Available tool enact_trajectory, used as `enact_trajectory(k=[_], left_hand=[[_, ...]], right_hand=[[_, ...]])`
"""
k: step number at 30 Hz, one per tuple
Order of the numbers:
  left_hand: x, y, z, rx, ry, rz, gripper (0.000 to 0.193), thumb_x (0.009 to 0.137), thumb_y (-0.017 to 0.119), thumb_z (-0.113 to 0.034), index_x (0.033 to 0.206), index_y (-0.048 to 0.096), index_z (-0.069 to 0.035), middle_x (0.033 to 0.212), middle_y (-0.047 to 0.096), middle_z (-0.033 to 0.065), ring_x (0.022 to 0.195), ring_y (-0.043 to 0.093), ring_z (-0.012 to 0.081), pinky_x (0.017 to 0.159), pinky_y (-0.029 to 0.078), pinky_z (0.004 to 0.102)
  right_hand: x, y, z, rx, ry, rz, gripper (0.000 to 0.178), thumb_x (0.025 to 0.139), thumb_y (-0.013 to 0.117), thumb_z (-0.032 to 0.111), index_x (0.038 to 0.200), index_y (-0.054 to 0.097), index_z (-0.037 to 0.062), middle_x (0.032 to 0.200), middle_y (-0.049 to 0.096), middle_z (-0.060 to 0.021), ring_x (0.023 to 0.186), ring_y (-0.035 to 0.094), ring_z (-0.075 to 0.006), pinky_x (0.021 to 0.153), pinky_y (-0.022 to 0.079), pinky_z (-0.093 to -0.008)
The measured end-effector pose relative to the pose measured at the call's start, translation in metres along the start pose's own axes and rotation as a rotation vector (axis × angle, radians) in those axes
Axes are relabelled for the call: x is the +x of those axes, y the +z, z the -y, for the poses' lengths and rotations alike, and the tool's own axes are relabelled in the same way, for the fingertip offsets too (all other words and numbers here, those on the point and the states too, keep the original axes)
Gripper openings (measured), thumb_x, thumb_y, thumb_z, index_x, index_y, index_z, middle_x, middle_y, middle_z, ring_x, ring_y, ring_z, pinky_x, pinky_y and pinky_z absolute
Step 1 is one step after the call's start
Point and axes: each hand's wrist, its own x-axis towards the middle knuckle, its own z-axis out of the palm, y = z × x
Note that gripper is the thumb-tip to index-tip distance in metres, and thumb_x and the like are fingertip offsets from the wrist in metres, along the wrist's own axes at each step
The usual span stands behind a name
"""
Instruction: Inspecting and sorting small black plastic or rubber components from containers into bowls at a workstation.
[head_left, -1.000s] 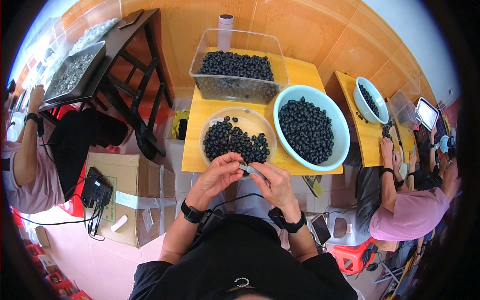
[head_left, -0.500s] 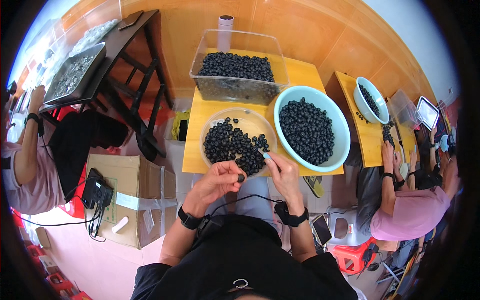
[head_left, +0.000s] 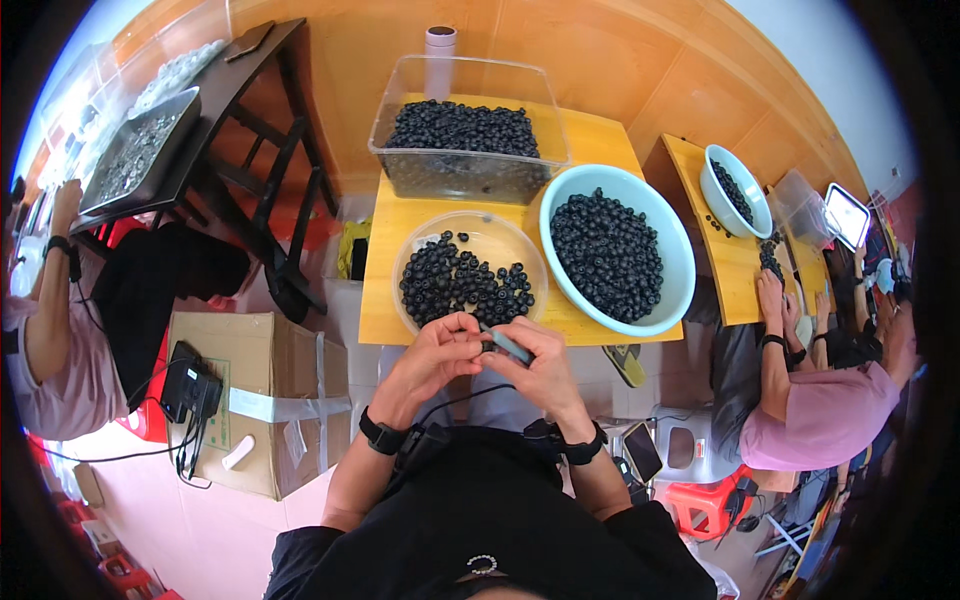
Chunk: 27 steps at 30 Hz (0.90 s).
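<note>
Tool (head_left: pixel 513 347) and dark bead (head_left: pixel 488 346) are meeting again, so the bead is apparently being worked: the right hand (head_left: pixel 543 362), over the near dish (head_left: pixel 512 246) half a second ago, is gripping the tool; the left hand (head_left: pixel 438 352) is pinching the bead beside the dish's near rim.

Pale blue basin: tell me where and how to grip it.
Probably best by the rim, from the near right: the basin's round wall rises clear of the black beads there, while the clear tub and round container crowd its left.
</note>
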Motion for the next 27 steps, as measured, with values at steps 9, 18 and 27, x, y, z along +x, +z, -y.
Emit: enact_trajectory(k=[9,18,27], left_hand=[[-0.005,-0.008,0.002,0.007,-0.097,0.057,0.021,0.079,0.066,0.001,0.094,0.052,-0.005,0.086,0.062,0.0053,0.07,0.064,0.0125,0.065,0.057,0.0245],[0.0,-0.004,0.007,-0.049,-0.021,-0.017,0.015,0.083,0.061,-0.002,0.096,0.054,-0.004,0.087,0.062,0.0068,0.072,0.064,0.012,0.066,0.057,0.0229],[-0.001,-0.008,0.007,-0.072,0.034,0.007,0.014,0.084,0.062,-0.005,0.096,0.056,-0.003,0.092,0.063,0.01,0.076,0.064,0.0136,0.067,0.057,0.0229]], right_hand=[[-0.012,0.009,-0.014,0.405,0.368,0.064,0.012,0.084,0.064,0.013,0.085,0.065,0.0016,0.072,0.06,0.0011,0.066,0.053,-0.0045,0.058,0.04,-0.0203],[-0.019,0.002,-0.006,0.191,0.282,-0.129,0.012,0.084,0.06,0.009,0.092,0.063,0.0003,0.072,0.061,-0.0065,0.066,0.057,-0.0104,0.057,0.043,-0.0234],[-0.018,-0.002,0.004,-0.252,-0.038,-0.01,0.017,0.081,0.066,0.015,0.091,0.063,0.0026,0.071,0.06,-0.0096,0.054,0.06,-0.0241,0.047,0.044,-0.0328]])
